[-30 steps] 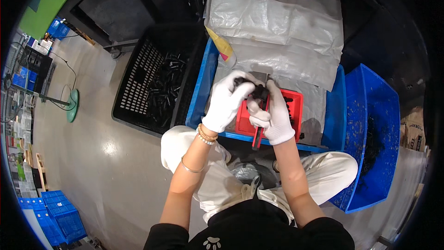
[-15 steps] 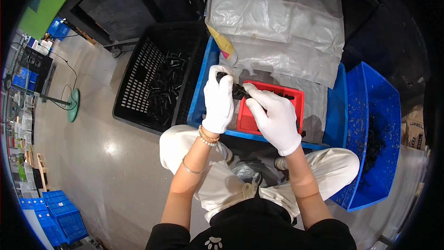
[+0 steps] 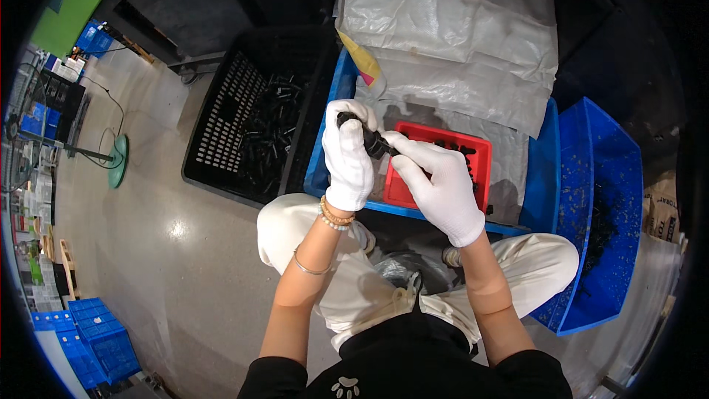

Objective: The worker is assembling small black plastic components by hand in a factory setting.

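My left hand [image 3: 347, 166], in a white glove, is closed around a dark black plastic piece [image 3: 374, 143] whose exact kind I cannot make out. Part of it shows above the thumb, and its narrower end points toward the right. At that end, the gloved thumb and forefinger of my right hand [image 3: 442, 186] are pinched together. Both hands are raised over the left side of a red tray [image 3: 484, 177]. Several small black parts [image 3: 464, 150] lie in the tray, partly hidden by my right hand.
The tray rests on a grey plastic sheet [image 3: 458, 37] over a blue bin [image 3: 543, 155]. On the left, a black slatted crate [image 3: 219, 118] holds many black tube-like parts [image 3: 273, 129]. Another blue bin [image 3: 565, 281] at right contains black scraps. A green-based stand [image 3: 117, 162] is farther left.
The whole view has shifted slightly. My left hand has tilted a little, baring more of the black piece, and my right fingers stay at its end.
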